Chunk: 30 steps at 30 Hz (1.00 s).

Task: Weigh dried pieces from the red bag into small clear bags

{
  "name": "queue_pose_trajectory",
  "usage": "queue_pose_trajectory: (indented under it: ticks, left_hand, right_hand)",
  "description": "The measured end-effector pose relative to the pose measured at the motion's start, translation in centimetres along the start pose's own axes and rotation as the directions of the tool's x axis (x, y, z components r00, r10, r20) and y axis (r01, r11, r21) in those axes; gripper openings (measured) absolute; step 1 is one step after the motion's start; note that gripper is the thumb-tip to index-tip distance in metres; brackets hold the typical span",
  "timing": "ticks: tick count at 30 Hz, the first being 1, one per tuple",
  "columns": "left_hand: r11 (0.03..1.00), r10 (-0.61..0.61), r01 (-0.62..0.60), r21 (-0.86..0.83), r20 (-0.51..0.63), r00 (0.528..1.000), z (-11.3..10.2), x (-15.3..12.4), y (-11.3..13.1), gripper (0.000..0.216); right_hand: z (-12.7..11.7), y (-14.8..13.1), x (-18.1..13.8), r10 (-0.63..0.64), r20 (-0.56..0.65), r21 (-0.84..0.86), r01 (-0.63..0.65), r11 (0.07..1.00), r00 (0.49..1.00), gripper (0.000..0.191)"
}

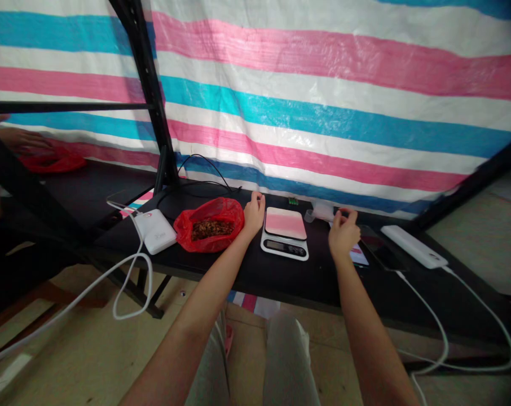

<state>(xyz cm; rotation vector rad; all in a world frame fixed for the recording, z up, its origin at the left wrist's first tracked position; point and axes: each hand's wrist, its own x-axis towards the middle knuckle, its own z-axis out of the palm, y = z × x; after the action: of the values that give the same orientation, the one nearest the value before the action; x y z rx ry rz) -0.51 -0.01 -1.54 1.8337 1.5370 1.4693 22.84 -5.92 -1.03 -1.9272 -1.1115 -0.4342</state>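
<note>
My left hand (254, 214) is beside the right edge of a red plastic bag (225, 213), fingers curled together. The bag lies open, with small brown pieces (212, 228) inside, maybe seeds or beans. Just right of that hand stands a white kitchen scale (286, 234) with a bare pinkish top plate and a dark display. My right hand (344, 232) is over a phone (359, 255) with a lit screen, its fingers bent inward. By its fingertips are a whitish translucent packet (323, 211) and a small clear cup (309, 215). Whatever either hand pinches is too small to make out.
A white power bank (155, 231) with a cable lies left on the black table (255, 276). A dark phone (382, 251) and a long white power bank (414, 247) lie right. Small green items (293, 201) sit behind the scale. Another person's hand (25, 138) is far left.
</note>
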Motion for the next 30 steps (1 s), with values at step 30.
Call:
queue_pose_trajectory:
  ticks: [30]
  left_hand:
    - [0.976,0.107,-0.129,0.178,0.128,0.986,-0.3,-2.6,-0.8,0.036]
  right_hand:
    - [-4.6,-1.0,-7.8,-0.581,0.217,0.167,0.557,0.814,0.785,0.038]
